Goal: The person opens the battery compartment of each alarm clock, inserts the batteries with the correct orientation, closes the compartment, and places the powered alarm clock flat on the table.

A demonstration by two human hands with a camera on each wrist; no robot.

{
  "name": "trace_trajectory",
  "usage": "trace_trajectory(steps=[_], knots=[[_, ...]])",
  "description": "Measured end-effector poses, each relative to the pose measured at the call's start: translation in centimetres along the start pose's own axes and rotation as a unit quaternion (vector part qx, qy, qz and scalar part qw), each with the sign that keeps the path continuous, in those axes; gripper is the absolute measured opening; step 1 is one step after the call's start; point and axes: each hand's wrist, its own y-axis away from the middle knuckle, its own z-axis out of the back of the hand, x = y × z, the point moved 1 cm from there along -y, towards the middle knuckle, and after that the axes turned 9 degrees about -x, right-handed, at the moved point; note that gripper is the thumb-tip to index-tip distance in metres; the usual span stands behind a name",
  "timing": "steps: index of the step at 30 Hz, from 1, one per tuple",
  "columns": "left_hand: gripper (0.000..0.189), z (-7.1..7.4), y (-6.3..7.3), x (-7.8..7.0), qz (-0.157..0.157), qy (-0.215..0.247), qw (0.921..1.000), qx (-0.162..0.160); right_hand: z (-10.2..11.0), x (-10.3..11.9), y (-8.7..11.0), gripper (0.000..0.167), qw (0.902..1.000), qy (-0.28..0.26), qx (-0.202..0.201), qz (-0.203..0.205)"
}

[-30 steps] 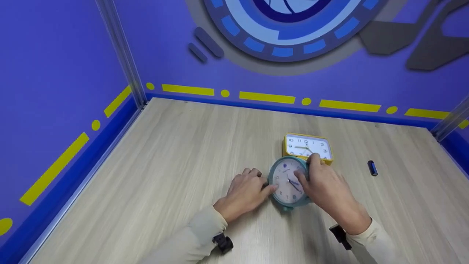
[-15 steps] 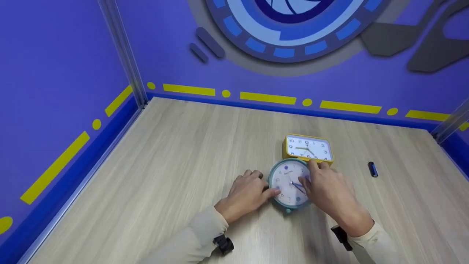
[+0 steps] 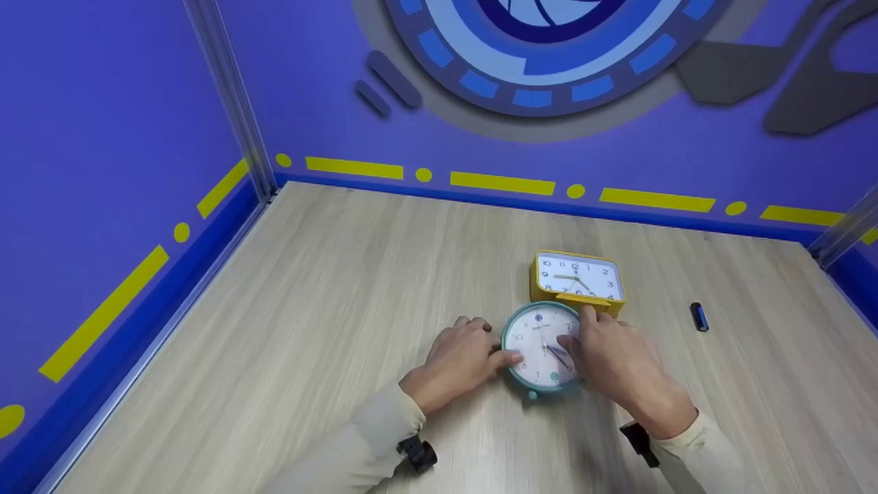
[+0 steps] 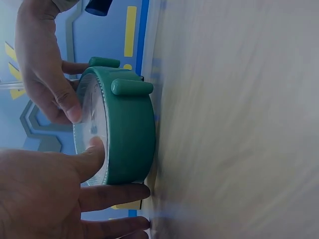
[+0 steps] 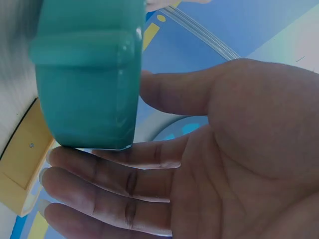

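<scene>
A round teal alarm clock (image 3: 537, 350) lies face up on the table between both hands, its two short feet showing on the green casing (image 4: 130, 132) in the left wrist view. My left hand (image 3: 461, 360) grips its left edge, thumb on the face and fingers against the side. From the right, my right hand (image 3: 621, 360) holds the opposite edge, also with the thumb over the face; its fingers bend along the casing (image 5: 89, 99) in the right wrist view. Just behind stands a yellow rectangular clock (image 3: 577, 276) with a white dial, close to the teal clock's upper edge.
A small dark blue and black battery (image 3: 699, 317) lies on the wood-grain table (image 3: 357, 274), right of the clocks. Blue-purple walls (image 3: 329, 130) with yellow markings border the back and left. Black wrist cameras (image 3: 417, 453) sit on both sleeves.
The teal clock has come down from a slight tilt to lie flatter and has shifted a little toward me, uncovering more of the yellow clock's front. Both hands keep hold of it.
</scene>
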Motion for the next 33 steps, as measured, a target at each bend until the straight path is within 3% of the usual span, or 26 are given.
trace_trajectory(steps=[6, 12, 19, 33], knots=[[0.041, 0.3, -0.1, 0.2, 0.006, -0.006, 1.0, 0.002, -0.5, -0.4, -0.3, 0.044, 0.9965, -0.059, 0.053, -0.028], [0.041, 0.7, -0.3, 0.3, 0.014, -0.01, 0.9998, 0.012, -0.8, -0.8, -0.8, 0.044, 0.9913, -0.062, 0.107, -0.047], [0.042, 0.9, -0.3, 0.4, 0.023, -0.014, 0.9995, 0.019, -1.1, -1.2, -1.2, 0.043, 0.9876, -0.076, 0.131, -0.043], [0.049, 1.0, -0.3, 0.5, 0.039, -0.025, 0.9983, 0.036, -2.1, -1.3, -1.7, 0.033, 0.9721, -0.12, 0.18, -0.091]])
